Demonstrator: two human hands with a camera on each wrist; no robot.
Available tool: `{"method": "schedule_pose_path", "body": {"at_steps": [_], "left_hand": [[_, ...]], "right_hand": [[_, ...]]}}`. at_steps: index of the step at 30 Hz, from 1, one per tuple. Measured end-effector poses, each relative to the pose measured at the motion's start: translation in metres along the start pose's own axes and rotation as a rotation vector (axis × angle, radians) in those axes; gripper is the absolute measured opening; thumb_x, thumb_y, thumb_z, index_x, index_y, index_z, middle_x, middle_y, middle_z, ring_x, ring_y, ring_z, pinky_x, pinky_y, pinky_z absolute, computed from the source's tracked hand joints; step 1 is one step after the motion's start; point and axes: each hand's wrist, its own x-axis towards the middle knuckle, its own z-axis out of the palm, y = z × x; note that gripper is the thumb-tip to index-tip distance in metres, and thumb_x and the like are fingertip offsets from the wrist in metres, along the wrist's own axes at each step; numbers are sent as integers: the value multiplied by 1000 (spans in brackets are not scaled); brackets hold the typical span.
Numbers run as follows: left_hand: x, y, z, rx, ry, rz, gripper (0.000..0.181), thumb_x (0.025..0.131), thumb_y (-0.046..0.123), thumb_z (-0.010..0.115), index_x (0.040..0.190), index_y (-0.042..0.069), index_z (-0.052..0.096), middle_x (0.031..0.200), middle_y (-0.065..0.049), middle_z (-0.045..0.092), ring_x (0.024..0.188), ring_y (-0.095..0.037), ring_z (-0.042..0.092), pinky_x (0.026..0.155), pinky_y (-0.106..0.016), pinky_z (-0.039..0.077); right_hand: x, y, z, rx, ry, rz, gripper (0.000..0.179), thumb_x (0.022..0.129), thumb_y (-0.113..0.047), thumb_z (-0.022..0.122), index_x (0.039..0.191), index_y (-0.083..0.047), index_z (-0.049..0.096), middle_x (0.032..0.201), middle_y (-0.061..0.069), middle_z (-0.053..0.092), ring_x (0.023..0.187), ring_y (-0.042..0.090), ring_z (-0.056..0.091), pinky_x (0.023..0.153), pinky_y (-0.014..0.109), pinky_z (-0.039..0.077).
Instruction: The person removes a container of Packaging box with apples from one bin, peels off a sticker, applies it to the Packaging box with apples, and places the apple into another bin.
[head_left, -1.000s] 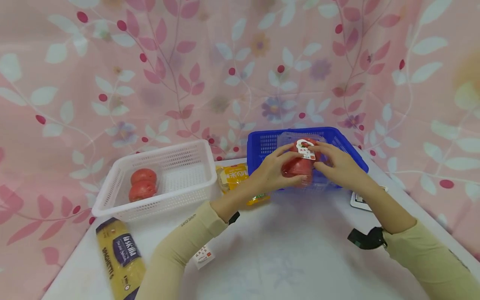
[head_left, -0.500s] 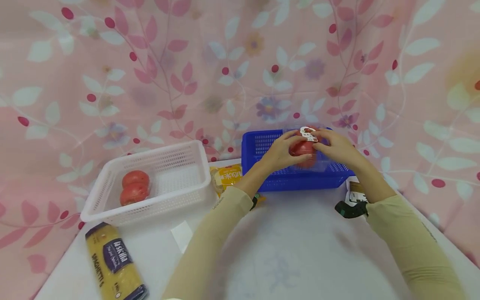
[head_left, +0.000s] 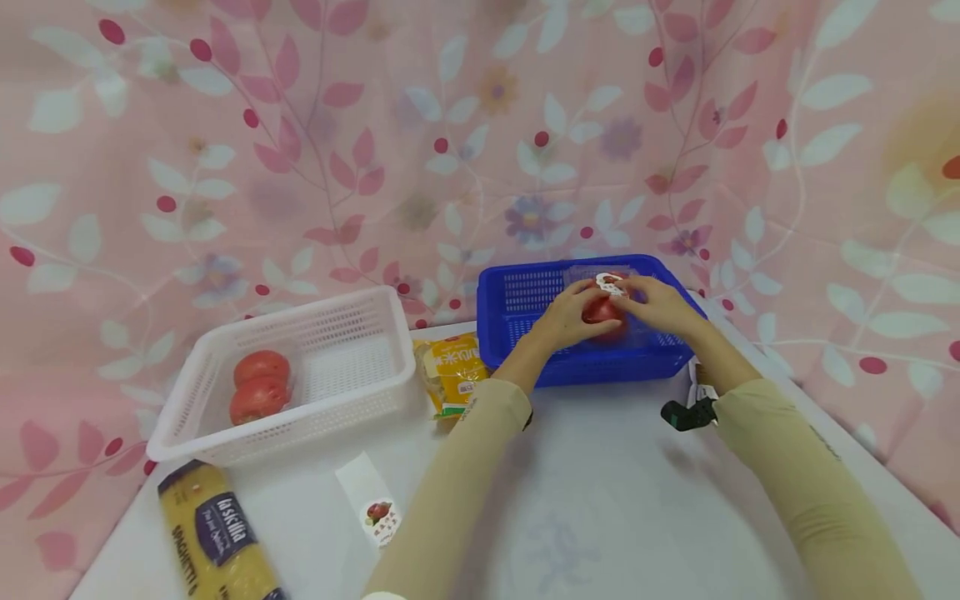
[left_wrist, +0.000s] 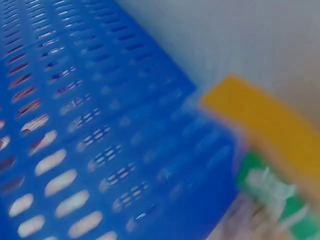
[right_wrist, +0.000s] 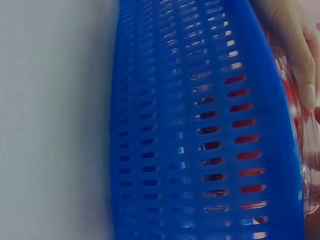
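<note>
Though beside blue basket (head_left: 611,372), yellow packet (head_left: 454,367) outside

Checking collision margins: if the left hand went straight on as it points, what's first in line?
The clear pack of red tomatoes, held between the left hand and the right hand. Past the pack, the right hand seems next in line, though depth is unclear in the head view.

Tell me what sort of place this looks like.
Probably a staged indoor setup rather than a working kitchen: a pink floral cloth hangs right behind the white table, where a blue basket and a spaghetti packet are set out.
</note>
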Motion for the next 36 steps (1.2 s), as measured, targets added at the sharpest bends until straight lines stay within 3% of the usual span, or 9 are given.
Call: {"method": "schedule_pose_path", "body": {"at_steps": [5,12,20,31,36], "left_hand": [[3,-4,9,-12,-18,-26,56,79,52,63,127,25,55,140,-4,39,127,-21,37,91,-29,44],[7,-3,13,26,-122,-66,61,78,57,61,129,24,53,140,-2,40,127,-20,37,92,-30,43],[4,-9,14,-6,-179,-95,59,73,56,66,118,18,57,116,2,55,103,-12,49,79,-20,46],[4,-10,13,15,-224,-176,58,74,48,70,125,22,58,128,1,53,117,-23,43,89,-35,45],[7,-11,15,27,-246,-156,59,78,48,67,130,23,54,133,-1,48,120,-23,43,92,-36,43]], "right_hand": [[2,10,11,23,-26,5,54,93,-37,50,128,5,47,133,28,41,125,46,30,98,62,25],[-2,19,15,35,-34,31,53,92,-34,53,126,6,48,130,27,44,124,44,33,98,61,24],[-1,18,19,39,-111,99,60,90,-40,55,129,5,46,133,27,41,126,45,30,98,62,23],[6,19,20,-14,-113,85,58,86,-32,63,128,5,48,129,26,45,121,41,37,99,56,27],[7,24,22,-56,-143,83,60,89,-34,58,133,4,42,136,29,37,126,44,30,101,58,23]]}}
